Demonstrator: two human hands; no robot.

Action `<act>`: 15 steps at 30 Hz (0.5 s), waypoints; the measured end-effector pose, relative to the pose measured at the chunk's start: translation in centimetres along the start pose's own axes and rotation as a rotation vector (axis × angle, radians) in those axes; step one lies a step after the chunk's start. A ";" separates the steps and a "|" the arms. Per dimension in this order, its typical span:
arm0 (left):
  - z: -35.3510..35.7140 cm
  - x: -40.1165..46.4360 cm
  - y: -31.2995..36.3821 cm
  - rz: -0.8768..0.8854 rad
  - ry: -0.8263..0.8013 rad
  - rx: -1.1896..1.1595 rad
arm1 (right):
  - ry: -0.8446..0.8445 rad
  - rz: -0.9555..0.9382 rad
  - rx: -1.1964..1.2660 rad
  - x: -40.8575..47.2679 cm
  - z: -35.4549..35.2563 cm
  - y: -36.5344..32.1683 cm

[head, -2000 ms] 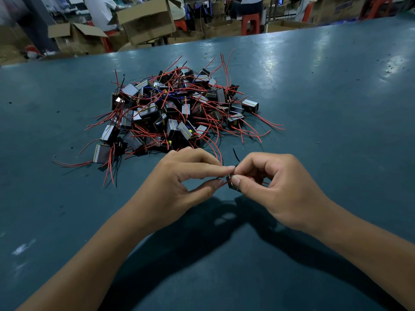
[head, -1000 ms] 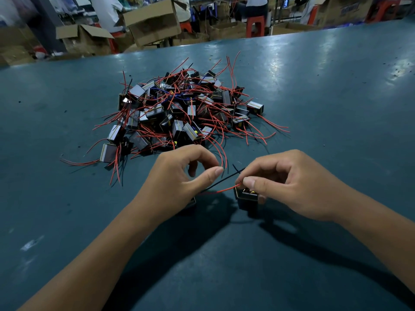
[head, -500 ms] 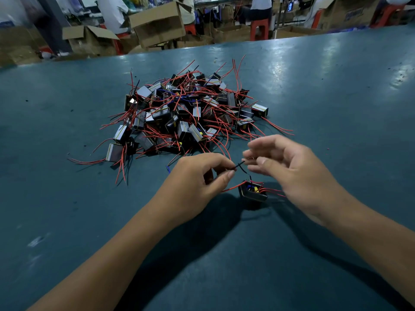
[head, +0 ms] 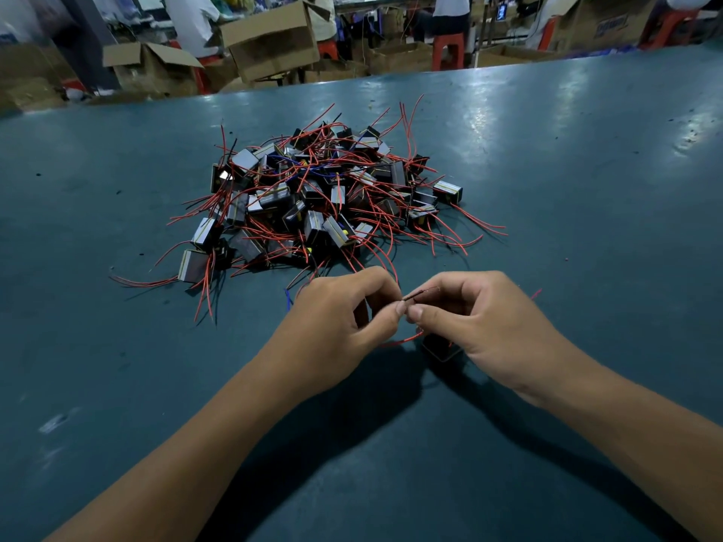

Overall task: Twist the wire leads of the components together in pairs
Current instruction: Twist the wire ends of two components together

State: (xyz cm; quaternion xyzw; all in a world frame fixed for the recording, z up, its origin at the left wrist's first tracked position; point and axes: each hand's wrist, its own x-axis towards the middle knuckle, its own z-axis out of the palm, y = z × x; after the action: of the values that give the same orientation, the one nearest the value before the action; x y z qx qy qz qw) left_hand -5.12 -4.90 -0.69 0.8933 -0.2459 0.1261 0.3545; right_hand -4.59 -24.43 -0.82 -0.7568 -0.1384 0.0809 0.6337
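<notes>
So the big teal table (head: 567,236) fills most of what we see, with cardboard boxes (head: 270,45) and red stools (head: 448,50) beyond its far edge. Mid-table sits the pile of components (head: 313,197), little dark blocks with thin red leads sticking out every way, plus a few black and blue ones. It looks the same as a moment ago, so we reckon the bulk of the job is still ahead.

What has changed is up front. Half a second ago our hands were apart, with the black lead between them and the component lying in plain view on the table. Now they've closed in again: our left hand (head: 344,314) and right hand (head: 477,318) meet thumb tip to thumb tip, both pinching the wire leads (head: 420,294). A short dark-red stub pokes up to the right from the pinch and looks wound together, so we'd guess this pair is getting twisted right now.

The component (head: 440,348) those leads belong to sits on the table just under our right hand, mostly hidden, only a dark corner showing. A red lead loops from it toward the left hand. We can't tell how tight the twist is.
</notes>
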 end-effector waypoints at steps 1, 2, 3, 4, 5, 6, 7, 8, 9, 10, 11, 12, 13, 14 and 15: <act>0.0 0.0 0.0 0.004 -0.004 0.004 | -0.004 0.001 0.003 0.0 0.0 0.1; -0.1 0.0 0.0 0.009 -0.006 0.008 | -0.011 0.001 0.013 0.0 0.0 0.1; -0.2 0.0 0.0 0.013 -0.005 0.013 | -0.014 0.000 0.031 0.0 0.0 0.1; -0.2 0.0 0.0 0.015 0.001 0.015 | -0.010 0.001 0.057 -0.1 -0.1 0.1; -0.3 0.0 0.0 0.013 0.010 0.014 | -0.003 0.004 0.090 -0.1 -0.1 0.1; -0.4 0.0 -0.1 0.007 0.023 0.008 | 0.006 0.007 0.122 -0.1 -0.1 0.1; -0.5 0.0 -0.1 -0.003 0.038 -0.004 | 0.012 0.009 0.147 -0.1 -0.1 0.0; -0.6 -0.1 -0.2 -0.014 0.052 -0.023 | 0.014 0.010 0.160 0.0 -0.2 0.0; -0.6 -0.1 -0.2 -0.025 0.061 -0.047 | 0.013 0.010 0.161 -0.1 -0.2 0.1; -0.7 -0.1 -0.2 -0.034 0.069 -0.071 | 0.008 0.008 0.150 -0.1 -0.2 0.1; -0.6 -0.1 -0.2 -0.039 0.075 -0.092 | 0.001 0.003 0.126 -0.1 -0.2 0.2; -0.5 -0.1 -0.1 -0.039 0.077 -0.110 | -0.008 -0.006 0.091 -0.1 -0.2 0.3; -0.4 -0.1 0.0 -0.034 0.072 -0.127 | -0.018 -0.018 0.051 -0.1 -0.1 0.3; -0.2 -0.1 0.0 -0.024 0.061 -0.137 | -0.028 -0.038 0.010 -0.2 0.0 0.2; -0.1 -0.1 0.2 -0.009 0.051 -0.133 | -0.035 -0.062 -0.038 -0.3 0.1 0.2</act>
State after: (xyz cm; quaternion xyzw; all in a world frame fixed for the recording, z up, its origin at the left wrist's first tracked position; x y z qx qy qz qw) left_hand -5.33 -4.89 -0.60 0.8653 -0.2403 0.1307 0.4200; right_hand -4.83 -24.49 -1.06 -0.7626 -0.1742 0.0716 0.6188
